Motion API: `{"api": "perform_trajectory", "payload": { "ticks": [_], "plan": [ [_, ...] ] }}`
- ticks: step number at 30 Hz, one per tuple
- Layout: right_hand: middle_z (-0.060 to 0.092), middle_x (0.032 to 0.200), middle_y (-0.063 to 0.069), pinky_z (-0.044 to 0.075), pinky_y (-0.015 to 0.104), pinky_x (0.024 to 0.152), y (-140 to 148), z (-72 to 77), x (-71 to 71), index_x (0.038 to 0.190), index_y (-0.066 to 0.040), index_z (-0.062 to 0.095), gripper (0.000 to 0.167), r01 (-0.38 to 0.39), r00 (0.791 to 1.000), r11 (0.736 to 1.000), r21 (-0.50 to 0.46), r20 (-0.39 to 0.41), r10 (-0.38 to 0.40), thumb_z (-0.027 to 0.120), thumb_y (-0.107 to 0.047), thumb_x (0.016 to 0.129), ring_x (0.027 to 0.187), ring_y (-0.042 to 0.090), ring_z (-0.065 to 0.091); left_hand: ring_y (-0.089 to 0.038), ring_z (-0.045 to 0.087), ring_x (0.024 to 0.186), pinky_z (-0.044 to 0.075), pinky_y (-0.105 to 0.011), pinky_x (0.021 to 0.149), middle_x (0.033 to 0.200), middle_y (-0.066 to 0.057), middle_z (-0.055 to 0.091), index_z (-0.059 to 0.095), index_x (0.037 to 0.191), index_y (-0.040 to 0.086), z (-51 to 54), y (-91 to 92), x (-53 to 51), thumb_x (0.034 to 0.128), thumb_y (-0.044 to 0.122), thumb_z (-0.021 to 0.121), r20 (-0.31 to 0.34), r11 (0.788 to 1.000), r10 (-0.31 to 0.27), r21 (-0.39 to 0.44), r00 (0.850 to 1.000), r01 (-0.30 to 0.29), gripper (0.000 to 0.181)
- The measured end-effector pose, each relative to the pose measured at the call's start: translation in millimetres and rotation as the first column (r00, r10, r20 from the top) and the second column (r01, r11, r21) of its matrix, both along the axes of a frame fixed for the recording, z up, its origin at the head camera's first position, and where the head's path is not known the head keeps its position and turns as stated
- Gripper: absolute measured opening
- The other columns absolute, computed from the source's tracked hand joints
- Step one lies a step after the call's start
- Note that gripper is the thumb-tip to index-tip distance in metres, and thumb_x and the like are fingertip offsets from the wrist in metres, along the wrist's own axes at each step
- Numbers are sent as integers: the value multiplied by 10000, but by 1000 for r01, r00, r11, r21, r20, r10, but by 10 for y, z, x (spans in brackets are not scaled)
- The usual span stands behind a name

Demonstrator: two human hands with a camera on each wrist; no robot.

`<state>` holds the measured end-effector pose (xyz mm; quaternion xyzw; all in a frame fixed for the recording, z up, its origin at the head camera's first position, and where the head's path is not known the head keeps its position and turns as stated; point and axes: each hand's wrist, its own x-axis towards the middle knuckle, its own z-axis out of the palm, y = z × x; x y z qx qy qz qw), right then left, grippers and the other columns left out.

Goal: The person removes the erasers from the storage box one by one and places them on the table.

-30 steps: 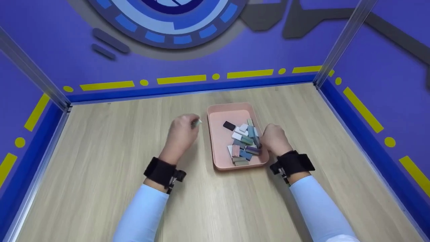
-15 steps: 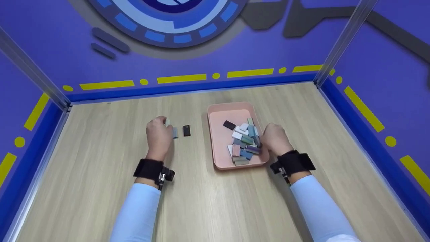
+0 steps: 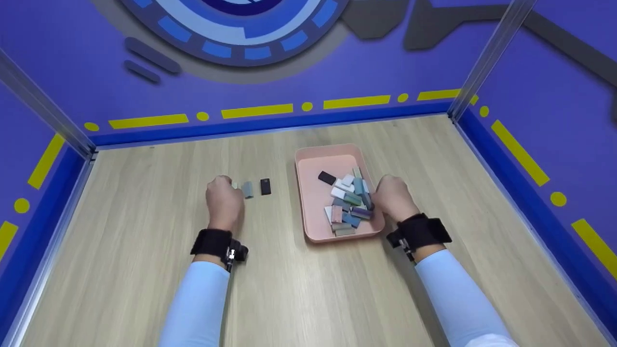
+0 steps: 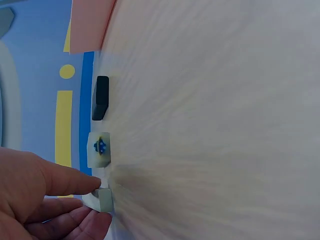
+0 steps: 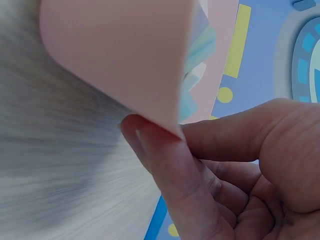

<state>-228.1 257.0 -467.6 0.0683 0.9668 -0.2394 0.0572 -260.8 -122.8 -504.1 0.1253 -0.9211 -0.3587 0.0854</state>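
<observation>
Head view has forearms [image 3: 197,301] reaching forward; wrist views, left fingers [image 4: 72,182] pinching a pale block [image 4: 105,200], right fingers [image 5: 175,175] the tray [image 5: 120,55].

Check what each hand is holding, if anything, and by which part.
Left hand: pinches a pale block by two opposite sides. Right hand: pinches the pink tray at the rim of its right side.
</observation>
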Motion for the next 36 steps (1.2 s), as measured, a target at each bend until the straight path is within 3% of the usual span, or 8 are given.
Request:
{"api": "perform_trajectory", "payload": {
  "ticks": [8, 14, 18, 22, 24, 29, 36],
  "plan": [
    [540, 579, 38, 357, 264, 410, -5, -7, -3, 606, -67, 601, 167, 14, 1000, 1000, 1, 15, -14, 559, -78, 767, 481, 174, 505, -275, 628, 936, 515, -396, 777, 1090, -228, 648, 646, 1079, -29, -19, 1, -7, 805, 1, 500, 25, 1000, 22, -8, 999, -22, 312],
    [532, 574, 39, 352, 265, 413, 2, -8, 5, 598, -66, 596, 171, 8, 1000, 1000, 0, 5, -8, 568, -85, 766, 482, 176, 498, -259, 620, 959, 511, -394, 798, 1121, -228, 634, 632, 1093, -26, -17, -6, 5, 824, 21, 502, 56, 1000, 30, 6, 998, -30, 302],
    [515, 562, 30, 348, 270, 418, 5, -8, 9, 574, -70, 579, 192, 1, 1000, 1000, 9, -23, -1, 578, -93, 765, 493, 183, 489, -225, 588, 784, 496, -366, 657, 946, -185, 668, 649, 950, -9, -13, 2, 15, 836, 57, 521, 49, 999, 31, -21, 998, -30, 183],
    [491, 550, 16, 335, 273, 427, 3, -8, 7, 565, -71, 570, 227, 0, 999, 1000, 24, -45, 2, 596, -116, 786, 504, 188, 467, -218, 539, 664, 434, -346, 539, 784, -132, 637, 613, 835, 18, 16, 29, 27, 860, 125, 542, 18, 994, 23, -107, 1000, -21, 131],
    [497, 555, 17, 332, 273, 423, 2, -7, 8, 580, -67, 580, 229, 1, 999, 1000, 24, -42, 0, 599, -125, 800, 503, 186, 468, -251, 575, 694, 450, -370, 555, 799, -145, 633, 608, 864, 8, 50, 59, 36, 866, 158, 560, -9, 989, 22, -149, 1000, -23, 158],
    [519, 575, 33, 334, 269, 414, 5, -7, 5, 611, -57, 595, 215, 7, 1000, 1000, 21, -30, -6, 598, -136, 811, 498, 181, 480, -369, 586, 901, 475, -474, 741, 978, -225, 626, 589, 1091, -57, 196, 212, 62, 852, 245, 617, -105, 969, 8, -246, 994, -34, 387],
    [502, 573, 36, 332, 274, 433, -3, -19, 4, 595, -63, 577, 234, -3, 1000, 1000, 20, -28, 4, 598, -142, 814, 511, 191, 470, -355, 500, 1080, 425, -506, 854, 1191, -211, 539, 505, 1245, -7, 407, 585, 183, 819, 407, 648, -170, 960, -71, -280, 983, 21, 611]
  ]
}}
